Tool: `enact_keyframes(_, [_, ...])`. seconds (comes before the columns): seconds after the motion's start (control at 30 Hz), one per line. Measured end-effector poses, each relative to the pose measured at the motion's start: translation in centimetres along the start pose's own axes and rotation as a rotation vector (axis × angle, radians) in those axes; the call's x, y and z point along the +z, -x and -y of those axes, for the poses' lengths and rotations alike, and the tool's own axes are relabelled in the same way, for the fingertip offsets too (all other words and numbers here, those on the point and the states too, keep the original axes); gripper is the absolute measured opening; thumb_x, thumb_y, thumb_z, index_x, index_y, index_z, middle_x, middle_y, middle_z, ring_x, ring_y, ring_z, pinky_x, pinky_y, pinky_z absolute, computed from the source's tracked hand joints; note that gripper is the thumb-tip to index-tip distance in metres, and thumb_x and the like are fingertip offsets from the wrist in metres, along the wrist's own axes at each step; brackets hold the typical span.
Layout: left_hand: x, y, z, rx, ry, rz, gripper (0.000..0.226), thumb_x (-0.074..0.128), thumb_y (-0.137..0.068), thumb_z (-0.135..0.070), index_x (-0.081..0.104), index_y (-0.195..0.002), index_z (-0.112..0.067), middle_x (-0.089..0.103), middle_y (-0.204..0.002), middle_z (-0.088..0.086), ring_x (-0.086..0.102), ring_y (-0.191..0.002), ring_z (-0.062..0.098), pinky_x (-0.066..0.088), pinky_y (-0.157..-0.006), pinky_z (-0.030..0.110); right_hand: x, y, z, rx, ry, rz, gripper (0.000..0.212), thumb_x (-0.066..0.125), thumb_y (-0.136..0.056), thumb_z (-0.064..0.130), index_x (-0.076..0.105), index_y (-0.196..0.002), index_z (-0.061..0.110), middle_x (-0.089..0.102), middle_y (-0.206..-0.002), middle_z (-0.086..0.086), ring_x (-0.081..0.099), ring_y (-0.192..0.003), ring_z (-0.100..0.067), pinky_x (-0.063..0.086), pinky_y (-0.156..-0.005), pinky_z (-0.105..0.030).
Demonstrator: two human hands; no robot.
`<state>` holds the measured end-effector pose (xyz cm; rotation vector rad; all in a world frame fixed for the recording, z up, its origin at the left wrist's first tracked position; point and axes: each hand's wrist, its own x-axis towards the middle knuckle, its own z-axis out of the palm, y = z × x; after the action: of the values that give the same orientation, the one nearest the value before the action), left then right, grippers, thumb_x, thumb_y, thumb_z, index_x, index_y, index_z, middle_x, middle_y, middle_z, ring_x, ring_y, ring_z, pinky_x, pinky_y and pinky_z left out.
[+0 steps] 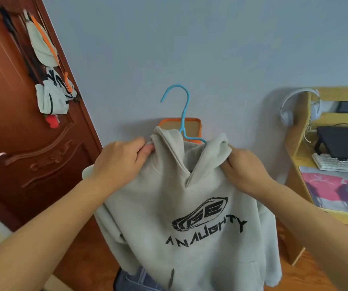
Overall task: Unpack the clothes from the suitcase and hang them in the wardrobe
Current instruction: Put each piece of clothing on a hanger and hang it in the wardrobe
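- A beige hoodie (189, 206) hangs on a blue hanger (182, 114), held up before the wall.
- My left hand (118, 162) and right hand (246, 171) each grip a shoulder, fingers curled into fabric.
- I judge I'm seating it; next, carry it to the wardrobe, not in view.
- A desk (299, 156) stands right.

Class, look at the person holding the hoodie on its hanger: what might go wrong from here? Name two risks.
1. Both hands, left and right, grip the hoodie at its shoulders, not the hanger; it may slip out of the neck.
2. The hood bunches around the hanger's stem, so the hoodie may hang crooked or slide off.
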<state>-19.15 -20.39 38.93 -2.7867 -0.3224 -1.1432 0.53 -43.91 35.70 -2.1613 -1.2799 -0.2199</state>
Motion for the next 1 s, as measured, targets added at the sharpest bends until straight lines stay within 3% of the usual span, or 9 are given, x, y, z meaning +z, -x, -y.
enact_keyframes(0.1, [-0.6,-0.5,-0.1,0.060,-0.123,-0.067,0.050,0.038,-0.102,-0.049,0.051,-0.070,-0.013,0.050,-0.050,0.010,0.052,-0.045,0.040,0.036,-0.042,0.035,-0.9,0.2,-0.4,0.001,-0.237,-0.082,0.030,0.042,-0.099,0.045,0.054,-0.091,0.018,0.064,-0.080,0.007,0.058,-0.072,-0.020,0.044,-0.065,-0.036])
enact_keyframes(0.2, [-1.2,-0.8,1.4,0.174,-0.239,-0.114,0.047,0.046,-0.105,-0.044,0.051,-0.067,-0.016,0.052,-0.052,0.008,0.054,-0.044,0.037,0.040,-0.039,0.036,-1.6,0.9,-1.1,0.013,-0.513,0.011,0.009,0.061,-0.098,0.023,0.069,-0.101,0.022,0.072,-0.091,0.014,0.066,-0.084,-0.002,0.049,-0.075,-0.017])
enact_keyframes(0.27, [-1.4,-1.0,1.9,0.275,-0.282,-0.094,0.046,0.049,-0.105,-0.044,0.049,-0.067,-0.018,0.052,-0.052,0.006,0.054,-0.043,0.034,0.040,-0.038,0.035,-0.7,1.5,-2.6,0.092,-0.573,0.027,0.010,0.067,-0.095,0.013,0.074,-0.097,0.020,0.076,-0.091,0.008,0.072,-0.087,-0.011,0.056,-0.080,-0.029])
enact_keyframes(0.37, [-1.7,-1.4,2.4,0.369,-0.359,-0.026,0.047,0.049,-0.104,-0.048,0.048,-0.068,-0.018,0.053,-0.053,0.004,0.052,-0.041,0.033,0.035,-0.040,0.031,0.9,2.1,-4.6,0.273,-0.464,-0.157,0.008,0.069,-0.092,0.016,0.074,-0.090,0.022,0.075,-0.084,0.008,0.072,-0.086,-0.014,0.058,-0.079,-0.041])
enact_keyframes(0.5, [-2.1,-1.2,2.8,0.281,-0.460,-0.023,0.053,0.037,-0.105,-0.051,0.052,-0.068,-0.016,0.055,-0.052,0.006,0.055,-0.040,0.034,0.035,-0.041,0.031,0.4,3.4,-2.6,0.228,-0.574,-0.409,0.013,0.069,-0.093,0.019,0.067,-0.093,0.032,0.071,-0.085,0.025,0.067,-0.091,0.003,0.049,-0.073,-0.008])
enact_keyframes(0.63, [-2.5,-1.1,1.7,0.179,-0.374,-0.132,0.050,0.044,-0.106,-0.050,0.053,-0.070,-0.016,0.056,-0.052,0.008,0.056,-0.044,0.036,0.030,-0.044,0.029,-0.4,2.4,-1.4,-0.033,-0.444,-0.001,0.008,0.066,-0.095,0.021,0.064,-0.102,0.026,0.066,-0.114,0.020,0.058,-0.109,0.003,0.045,-0.092,-0.019])
enact_keyframes(0.77, [-3.6,-0.7,2.4,0.042,-0.260,-0.278,0.055,0.043,-0.106,-0.050,0.054,-0.067,-0.013,0.052,-0.051,0.007,0.054,-0.044,0.035,0.031,-0.044,0.030,-1.8,0.7,-4.0,0.000,-0.295,-0.030,0.024,0.063,-0.097,0.017,0.059,-0.117,0.031,0.062,-0.112,0.022,0.059,-0.104,-0.001,0.047,-0.096,-0.026])
enact_keyframes(0.9, [-3.4,0.2,4.4,0.030,-0.217,-0.300,0.059,0.041,-0.107,-0.049,0.058,-0.067,-0.009,0.052,-0.052,0.007,0.053,-0.045,0.034,0.037,-0.041,0.036,-3.6,-0.5,-4.4,0.065,-0.599,0.105,0.004,0.066,-0.096,0.020,0.062,-0.097,0.021,0.071,-0.096,0.002,0.065,-0.093,-0.011,0.049,-0.087,-0.035])
enact_keyframes(1.0, [-2.8,0.9,5.4,0.033,-0.156,-0.341,0.058,0.045,-0.107,-0.044,0.059,-0.066,-0.006,0.051,-0.052,0.007,0.050,-0.044,0.031,0.038,-0.041,0.040,-4.7,-1.2,-4.0,0.153,-0.688,0.377,0.030,0.056,-0.098,0.043,0.071,-0.104,0.019,0.074,-0.105,-0.002,0.067,-0.103,-0.013,0.046,-0.103,-0.045])
